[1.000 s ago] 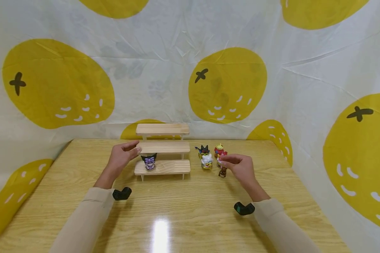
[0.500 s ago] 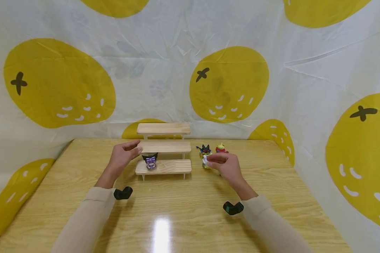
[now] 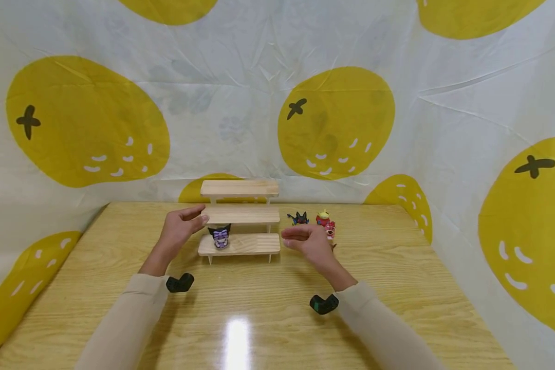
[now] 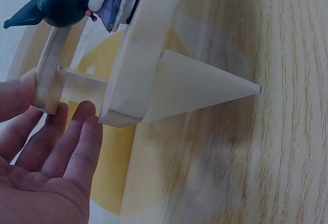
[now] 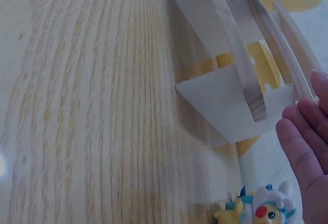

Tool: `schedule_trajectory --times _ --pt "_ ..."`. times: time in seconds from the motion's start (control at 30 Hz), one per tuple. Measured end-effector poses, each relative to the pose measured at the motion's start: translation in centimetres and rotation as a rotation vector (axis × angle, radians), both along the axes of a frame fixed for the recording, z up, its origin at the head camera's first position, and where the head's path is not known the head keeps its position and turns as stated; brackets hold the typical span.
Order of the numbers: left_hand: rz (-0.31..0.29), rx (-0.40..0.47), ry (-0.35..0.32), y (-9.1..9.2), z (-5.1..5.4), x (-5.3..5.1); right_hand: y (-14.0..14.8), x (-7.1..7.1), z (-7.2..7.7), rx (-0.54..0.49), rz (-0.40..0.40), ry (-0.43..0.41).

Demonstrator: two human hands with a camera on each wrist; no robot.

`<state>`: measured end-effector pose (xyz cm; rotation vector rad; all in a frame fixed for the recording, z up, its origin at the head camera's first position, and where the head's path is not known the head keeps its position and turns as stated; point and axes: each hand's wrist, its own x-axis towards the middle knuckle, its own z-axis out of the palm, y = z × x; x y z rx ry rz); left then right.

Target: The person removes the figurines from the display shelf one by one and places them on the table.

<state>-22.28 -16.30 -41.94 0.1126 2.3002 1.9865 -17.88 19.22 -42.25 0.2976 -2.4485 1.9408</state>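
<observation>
A three-tier wooden display shelf (image 3: 250,245) stands on the table. My left hand (image 3: 178,226) pinches the left end of its middle board (image 4: 48,83), thumb on one side and fingers on the other. On the lowest board sits a purple figurine (image 3: 220,238) with a black hood. My right hand (image 3: 312,246) holds nothing; its fingers (image 5: 300,147) extend close to the shelf's right end, and I cannot tell whether they touch it. A yellow figurine with a white hood (image 5: 269,206) stands beside that hand, hidden behind it in the head view.
Right of the shelf stand a black-eared figurine (image 3: 299,218), a red one with a yellow top (image 3: 322,217) and a pink one (image 3: 330,229). A brown one (image 3: 334,247) is mostly hidden by my right hand. A fruit-print curtain (image 3: 231,123) hangs behind the table.
My right hand has moved left from the figurines to the shelf's right end, passing in front of the white-hooded one. The left hand stays at the middle board.
</observation>
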Motion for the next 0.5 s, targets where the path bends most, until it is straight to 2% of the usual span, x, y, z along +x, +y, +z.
schedule_trajectory --times 0.5 --pt "0.0 -0.019 0.0 0.2 0.4 0.3 -4.0 -0.7 0.2 -0.067 0.13 -0.017"
